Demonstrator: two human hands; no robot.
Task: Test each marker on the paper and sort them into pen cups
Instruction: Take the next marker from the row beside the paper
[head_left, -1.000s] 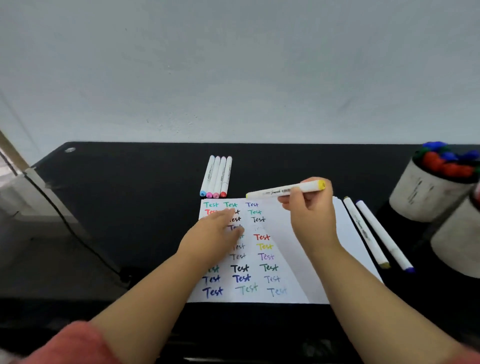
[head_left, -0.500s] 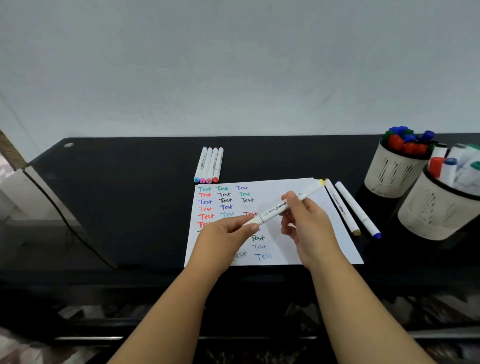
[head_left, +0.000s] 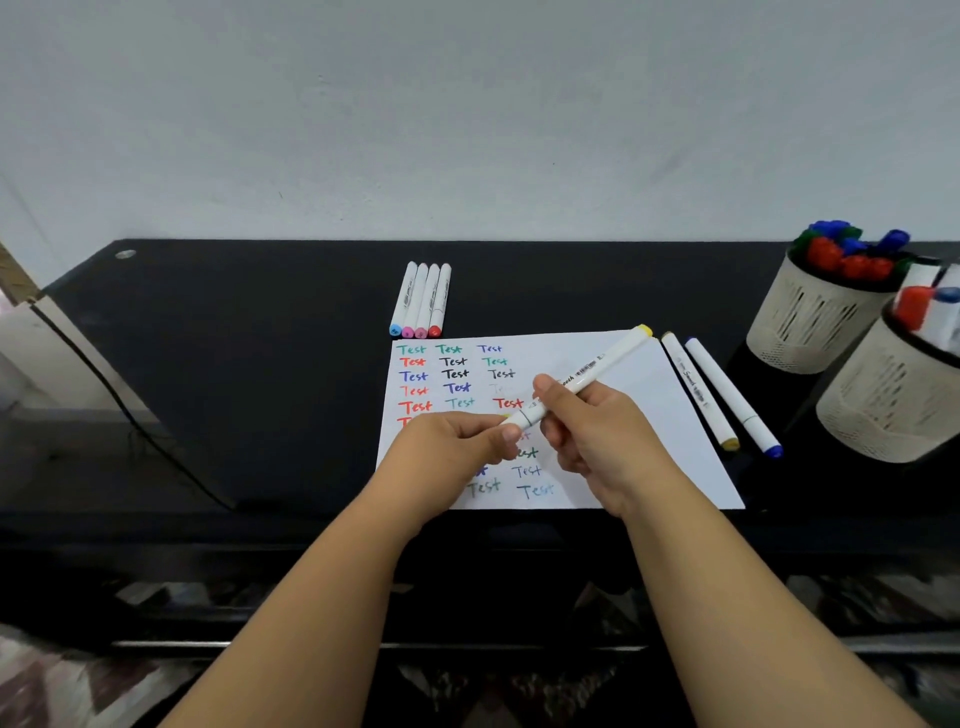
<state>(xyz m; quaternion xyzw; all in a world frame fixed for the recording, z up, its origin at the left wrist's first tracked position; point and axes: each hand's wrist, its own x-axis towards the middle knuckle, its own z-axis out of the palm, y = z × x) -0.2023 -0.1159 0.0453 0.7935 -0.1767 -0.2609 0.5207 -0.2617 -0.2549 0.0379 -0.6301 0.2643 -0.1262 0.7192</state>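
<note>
Uncapping the white yellow-ended marker pen (head_left: 587, 378) above the white test paper (head_left: 639, 415).
The right hand (head_left: 592, 431) grips its barrel while the left hand (head_left: 457, 441) pinches the near cap; judged next: pull the cap straight off, then write in a bare spot before choosing a beige mesh pen cup (head_left: 810, 317).

Head view: one wide-angle camera worn on the head, facing forward and down. It looks close over the forearms onto the desk (head_left: 260, 322), with the wall (head_left: 467, 104) beyond.
</note>
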